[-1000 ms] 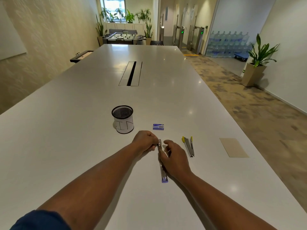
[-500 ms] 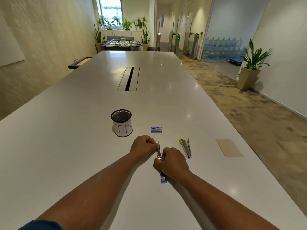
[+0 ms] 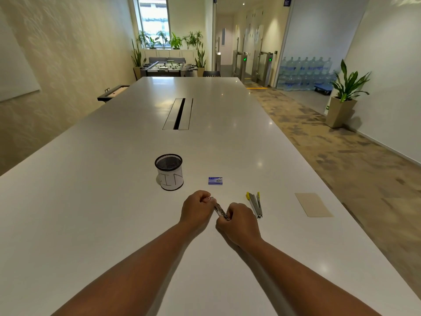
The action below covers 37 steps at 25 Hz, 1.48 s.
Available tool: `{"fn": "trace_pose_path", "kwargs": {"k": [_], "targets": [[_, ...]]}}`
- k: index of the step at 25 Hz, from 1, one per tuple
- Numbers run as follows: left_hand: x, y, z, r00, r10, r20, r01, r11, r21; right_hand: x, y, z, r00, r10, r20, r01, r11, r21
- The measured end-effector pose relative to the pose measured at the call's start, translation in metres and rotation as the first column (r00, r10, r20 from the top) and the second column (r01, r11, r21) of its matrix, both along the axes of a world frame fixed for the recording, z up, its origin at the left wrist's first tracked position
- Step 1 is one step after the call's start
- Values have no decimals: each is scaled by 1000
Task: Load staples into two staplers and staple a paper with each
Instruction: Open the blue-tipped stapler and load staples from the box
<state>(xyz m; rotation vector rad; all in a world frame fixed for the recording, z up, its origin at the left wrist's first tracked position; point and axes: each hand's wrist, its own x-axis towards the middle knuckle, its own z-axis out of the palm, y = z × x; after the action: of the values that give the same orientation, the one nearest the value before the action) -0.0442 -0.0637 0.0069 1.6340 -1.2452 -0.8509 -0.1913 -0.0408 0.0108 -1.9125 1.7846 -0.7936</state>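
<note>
Both hands are closed on the same stapler, which is held between them just above the white table: the left hand grips its far end, the right hand its near end, and only a short silvery stretch shows in the gap. Its long axis runs on a slant, from the left hand's knuckles back and rightward into the right fist; whether it is hinged open or shut cannot be told, since the fingers hide most of it. The staple box lies just beyond the left hand, a little to its right, and is about as near to one hand as the other. I judge that reaching it means letting go with one hand. The yellow-tipped stapler lies just right of the right hand, pointing away, apart from it. Farther right is the tan paper, well clear. The mesh pen cup stands beyond and left of the left hand. Nothing lies between the hands and the box.
</note>
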Motion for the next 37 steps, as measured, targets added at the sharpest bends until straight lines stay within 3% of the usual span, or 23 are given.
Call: {"fn": "trace_pose_path", "kwargs": {"k": [4, 7, 9, 12, 16, 21, 28, 31, 37], "targets": [[-1, 6, -1, 957, 2, -289, 3, 1000, 17, -3, 6, -4, 989, -31, 145, 42, 996, -75], [2, 12, 2, 790, -72, -608, 116, 993, 33, -7, 9, -6, 963, 26, 267, -7, 997, -71], [6, 15, 6, 732, -106, -673, 164, 986, 23, -9, 10, -5, 948, 77, 310, -64, 997, -53], [8, 17, 8, 755, -96, -648, 158, 987, 38, -10, 11, -4, 945, 122, 304, -113, 993, -45], [11, 19, 3, 795, 14, -606, 12, 999, 38, -20, 17, -5, 922, 172, 347, -171, 985, -34], [9, 21, 2, 778, 65, -625, -83, 997, 0, -23, 23, -5, 842, 98, 531, -38, 992, -123], [6, 23, 1, 828, -2, -560, -14, 1000, -23, -21, 29, -7, 732, 104, 673, 31, 982, -186], [4, 24, -3, 860, -74, -506, 47, 997, -66, -19, 27, -9, 783, 130, 608, -39, 986, -161], [3, 23, -10, 855, -187, -483, 161, 982, -93, -15, 22, -16, 919, 301, 255, -228, 933, -278]]}}
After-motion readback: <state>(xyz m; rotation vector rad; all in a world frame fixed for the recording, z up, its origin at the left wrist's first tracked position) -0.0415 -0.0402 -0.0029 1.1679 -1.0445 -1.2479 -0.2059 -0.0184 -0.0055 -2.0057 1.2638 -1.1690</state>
